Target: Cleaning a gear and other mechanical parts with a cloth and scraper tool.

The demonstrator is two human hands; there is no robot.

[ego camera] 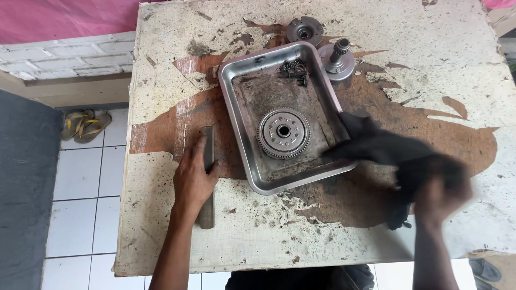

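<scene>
Round toothed clutch gear point(283, 133) lying flat in middle of metal tray point(234, 110), centre of frame, touched by neither hand. Small heap of dark springs or clips point(293, 70) in tray's upper end, apart from gear. Tray floor grimy, tray set at a slant on desk point(430, 48).

Right hand point(442, 194) at lower right of frame, motion-blurred, clutching black rag point(384, 147); fingers closed round the cloth, exact grip not readable through blur. Rag spread up-left, its tip overlapping tray's right rim, near gear but not seen touching it. Rag covering part of desk and tray's lower right corner.

Left hand point(194, 174) left of tray, lower centre-left, resting palm down on grey metal bar point(207, 177); fingers pressed together and curled over bar's upper half. Bar lying lengthwise on desk, just beside tray's left wall, not touching it as far as visible. Lower end of bar sticking out below wrist.

Above tray at top centre: round grey hub plate point(305, 29) on desk, just off tray's top rim. To its right, round housing with splined shaft point(337, 58) standing up, touching or nearly touching tray's upper right corner.

Desk top worn, white coat peeling, brown patches, dark oily stain under and right of tray.

Left of desk: white tiled floor point(80, 177), pair of yellow-strapped sandals point(85, 124) at upper left, grey mat point(24, 188) at far left edge, pink cloth point(64, 19) along top left.
</scene>
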